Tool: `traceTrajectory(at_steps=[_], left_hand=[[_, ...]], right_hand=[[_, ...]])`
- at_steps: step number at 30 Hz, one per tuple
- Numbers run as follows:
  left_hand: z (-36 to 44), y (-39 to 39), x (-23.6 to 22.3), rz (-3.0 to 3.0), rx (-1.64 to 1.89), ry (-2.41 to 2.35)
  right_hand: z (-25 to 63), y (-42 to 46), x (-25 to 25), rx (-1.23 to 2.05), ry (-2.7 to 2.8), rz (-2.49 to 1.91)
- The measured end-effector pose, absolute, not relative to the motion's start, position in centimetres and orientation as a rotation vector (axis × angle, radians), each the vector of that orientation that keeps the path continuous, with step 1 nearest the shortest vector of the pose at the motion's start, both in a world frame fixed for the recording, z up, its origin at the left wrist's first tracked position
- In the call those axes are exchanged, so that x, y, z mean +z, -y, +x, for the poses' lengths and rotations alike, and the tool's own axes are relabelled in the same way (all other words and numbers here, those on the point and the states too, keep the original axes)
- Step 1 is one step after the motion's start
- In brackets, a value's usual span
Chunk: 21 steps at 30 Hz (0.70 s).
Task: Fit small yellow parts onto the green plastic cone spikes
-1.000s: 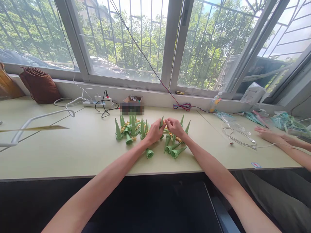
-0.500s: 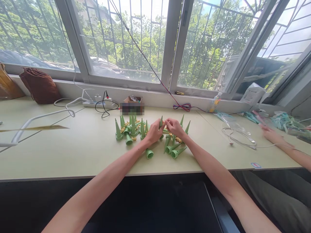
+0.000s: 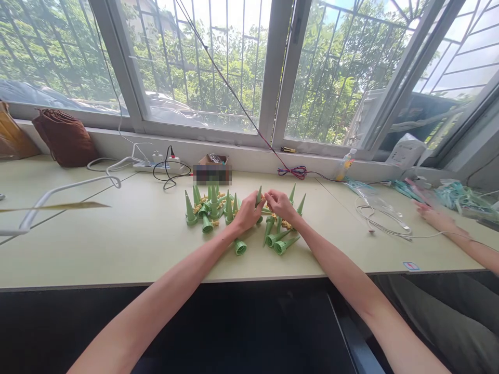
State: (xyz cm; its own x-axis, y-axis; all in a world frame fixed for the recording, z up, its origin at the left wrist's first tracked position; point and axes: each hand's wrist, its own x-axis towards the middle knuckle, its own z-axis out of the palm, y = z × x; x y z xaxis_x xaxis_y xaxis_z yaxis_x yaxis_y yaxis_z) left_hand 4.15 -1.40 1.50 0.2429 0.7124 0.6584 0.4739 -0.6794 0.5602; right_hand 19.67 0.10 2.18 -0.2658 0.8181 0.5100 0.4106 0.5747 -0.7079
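My left hand [image 3: 248, 212] is closed round a green plastic watering spike [image 3: 259, 194], whose pointed tip shows above the fingers. Right against it, the fingers of my right hand [image 3: 281, 204] are pinched together at the spike's side. A bit of orange-yellow shows between the two hands, too small to make out. Several more green spikes stand upright to the left, such as one spike [image 3: 190, 210]. Others lie on their sides with open threaded ends, including a spike [image 3: 286, 245] below my right hand. Small yellow plastic pieces [image 3: 286, 225] are scattered among them.
The pale table [image 3: 117, 249] runs below the windows. Behind the spikes are a small open box [image 3: 218, 160], a power strip [image 3: 159, 165] and bundled wire [image 3: 294, 172]. A white cable [image 3: 384, 221] lies to the right, near another person's hand [image 3: 434, 215].
My two hands stay almost still around the spike. At the right, the other person's hand has shifted slightly to the left.
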Motion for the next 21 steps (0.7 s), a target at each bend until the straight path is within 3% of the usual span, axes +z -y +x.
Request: traceTrajectory(at_steps=[21], left_hand=[[4.09, 1.31, 1.43, 2.284, 1.396, -1.087]], right_hand=[[19.66, -0.05, 2.28, 0.520, 1.899, -0.998]])
